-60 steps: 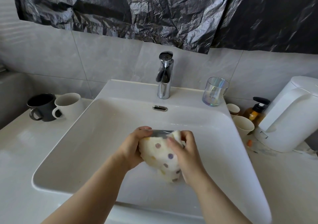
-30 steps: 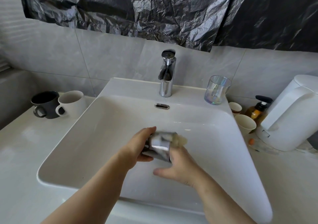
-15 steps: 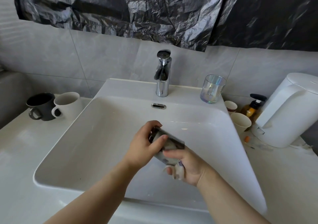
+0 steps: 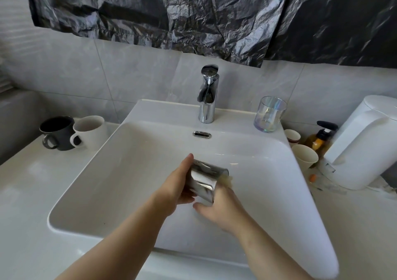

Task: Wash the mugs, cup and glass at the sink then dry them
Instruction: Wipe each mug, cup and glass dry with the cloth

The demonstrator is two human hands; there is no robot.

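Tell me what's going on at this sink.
A person is wiping a shiny metal cup over the white sink. The left hand grips the cup's side. The right hand is under it, its grip hidden behind the cup, with cream cloth showing past the rim. No water visibly runs from the faucet. An iridescent glass stands on the sink's back ledge. A black mug and white mug sit on the counter to the left.

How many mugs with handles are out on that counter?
2. A black ceramic mug and a white ceramic mug stand side by side on the pale counter, left of the white sink. The shiny metal cup gripped by the left hand shows no handle.
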